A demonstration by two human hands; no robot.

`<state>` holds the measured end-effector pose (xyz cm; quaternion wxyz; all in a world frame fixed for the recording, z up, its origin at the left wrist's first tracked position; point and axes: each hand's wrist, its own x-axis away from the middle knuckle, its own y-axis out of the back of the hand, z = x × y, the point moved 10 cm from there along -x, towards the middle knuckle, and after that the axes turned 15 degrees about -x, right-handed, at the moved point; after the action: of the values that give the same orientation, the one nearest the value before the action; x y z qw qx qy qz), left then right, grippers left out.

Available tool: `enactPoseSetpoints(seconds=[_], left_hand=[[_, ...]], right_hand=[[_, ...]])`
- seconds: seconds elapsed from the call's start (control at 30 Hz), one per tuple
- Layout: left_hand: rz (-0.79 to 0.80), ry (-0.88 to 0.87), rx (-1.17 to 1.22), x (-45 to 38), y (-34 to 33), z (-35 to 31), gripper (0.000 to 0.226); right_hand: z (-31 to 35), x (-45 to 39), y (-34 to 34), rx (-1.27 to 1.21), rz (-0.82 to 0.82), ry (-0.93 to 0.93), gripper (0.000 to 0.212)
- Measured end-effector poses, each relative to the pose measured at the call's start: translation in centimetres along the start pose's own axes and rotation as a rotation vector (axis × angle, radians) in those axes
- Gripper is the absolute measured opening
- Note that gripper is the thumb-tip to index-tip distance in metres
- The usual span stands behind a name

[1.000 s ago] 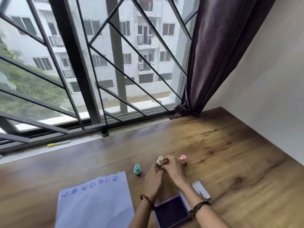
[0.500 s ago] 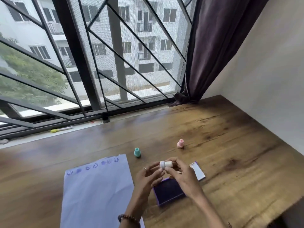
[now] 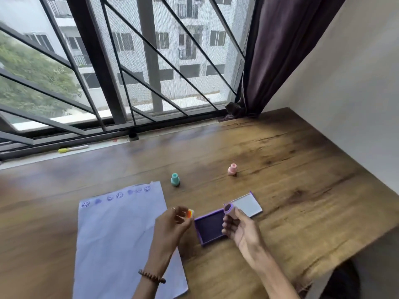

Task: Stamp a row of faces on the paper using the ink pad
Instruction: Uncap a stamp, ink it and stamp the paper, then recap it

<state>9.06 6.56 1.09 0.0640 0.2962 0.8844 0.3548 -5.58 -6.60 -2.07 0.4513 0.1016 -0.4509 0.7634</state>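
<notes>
A sheet of white paper lies on the wooden table, with a row of several purple faces along its top edge. To its right sits the open purple ink pad, its lid folded back. My right hand holds a small stamp with its purple inked face turned up, just above the pad. My left hand pinches a small orange and white cap over the paper's right edge.
A teal stamp and a pink stamp stand on the table beyond the paper and pad. A yellow marker lies on the window sill. A window grille and a dark curtain stand behind; a wall runs along the right.
The stamp was picked up from between the teal and pink stamps and brought over the pad. My hands pulled apart: the cap is in my left hand, the stamp body in my right.
</notes>
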Motion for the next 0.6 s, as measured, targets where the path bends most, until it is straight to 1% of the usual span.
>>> enactPoseSetpoints(seconds=[0.07, 0.13, 0.2, 0.3, 0.37, 0.4, 0.47, 0.6], left_hand=[[-0.021, -0.056, -0.089, 0.3, 0.1, 0.2, 0.007], [-0.016, -0.075, -0.116, 0.4, -0.4, 0.4, 0.016], [0.034, -0.088, -0.144, 0.4, -1.2, 0.4, 0.033], [0.137, -0.130, -0.178, 0.4, -2.5, 0.3, 0.060], [0.217, -0.165, -0.271, 0.8, -3.4, 0.5, 0.074], [0.250, -0.184, -0.339, 1.0, -3.8, 0.6, 0.079], [0.263, -0.223, -0.416, 1.6, -4.4, 0.7, 0.085], [0.193, -0.250, -0.404, 2.0, -4.3, 0.5, 0.079]], right_hand=[[0.3, 0.3, 0.7, -0.054, -0.004, -0.034, 0.026], [1.1, 0.4, 1.4, 0.014, -0.019, -0.013, 0.023], [2.2, 0.5, 1.6, 0.232, -0.023, 0.063, 0.020], [3.3, 1.3, 0.3, 0.707, 0.027, 0.227, 0.014], [3.4, 2.3, -1.0, 1.037, 0.036, 0.366, 0.004], [3.0, 2.7, -1.7, 1.151, 0.050, 0.423, 0.001], [1.7, 3.5, -3.1, 1.298, 0.121, 0.501, 0.008], [-0.8, 4.5, -5.1, 1.547, 0.237, 0.581, 0.018]])
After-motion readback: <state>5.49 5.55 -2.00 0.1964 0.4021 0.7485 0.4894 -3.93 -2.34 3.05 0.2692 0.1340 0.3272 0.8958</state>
